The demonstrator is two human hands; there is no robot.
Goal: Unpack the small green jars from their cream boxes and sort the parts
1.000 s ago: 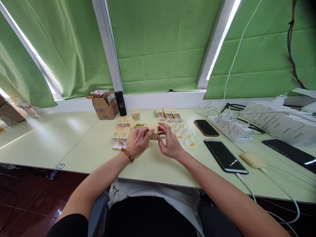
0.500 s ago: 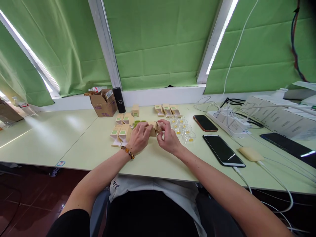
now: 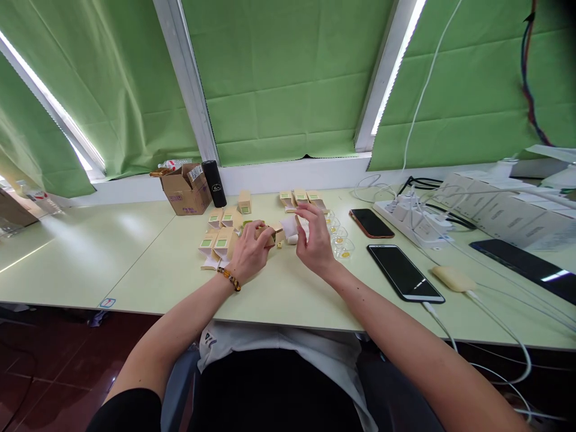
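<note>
My left hand (image 3: 252, 249), with a beaded bracelet on the wrist, is closed around a small kraft-paper box (image 3: 271, 238) just above the table. My right hand (image 3: 314, 240) is beside it with fingers curled together. A blurred white piece (image 3: 288, 228), like paper, shows at its fingertips; what exactly the fingers pinch is unclear. A tiny yellowish bit (image 3: 279, 245) lies between the hands. Left of my left hand stand several kraft boxes (image 3: 224, 243) with green label squares and white flaps. Clear plastic cups (image 3: 343, 247) with yellow centres sit right of my right hand.
More kraft boxes (image 3: 300, 197) stand farther back. A cardboard carton (image 3: 185, 192) and a black cylinder (image 3: 214, 183) are at the wall. To the right lie phones (image 3: 405, 272), a power strip (image 3: 416, 225), a cream power bank (image 3: 455, 280) and loose cables.
My right hand has come away from the box and moved slightly right and up. The white piece now shows between the hands. My left hand still holds the box.
</note>
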